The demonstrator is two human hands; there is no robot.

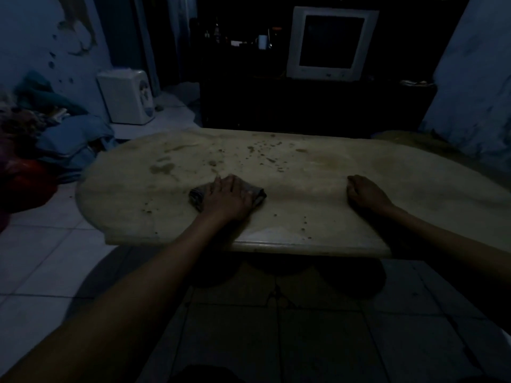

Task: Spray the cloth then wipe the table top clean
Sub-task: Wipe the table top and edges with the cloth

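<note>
Dim room, tiled floor (55,261), pale oval table top (318,172) across the middle of the view. Surface is dirty: dark smears on the far left, a scatter of specks at far centre, a few more specks along the near edge. Left hand (228,199) lies palm down on a dark folded cloth (197,197), fingers spread fairly flat over it, pressing it to the table; cloth corners stick out on the left and right of the hand. Cloth sits left of centre, nearer the near edge than the far one. Right hand (365,193) rests on the table well to the right of the cloth, fingers curled under into a loose fist, nothing visible in it. Both forearms come in from the near side. Behind the table: dark cabinet (318,106) with a light-cased CRT monitor (331,42) on top, and a white mug (262,42) to the monitor's left. Far left on the floor: white boxy appliance (128,96) against the wall, with a heap of blue and red fabric (55,145) nearer and to its left. Too dark to read the cloth pattern.
</note>
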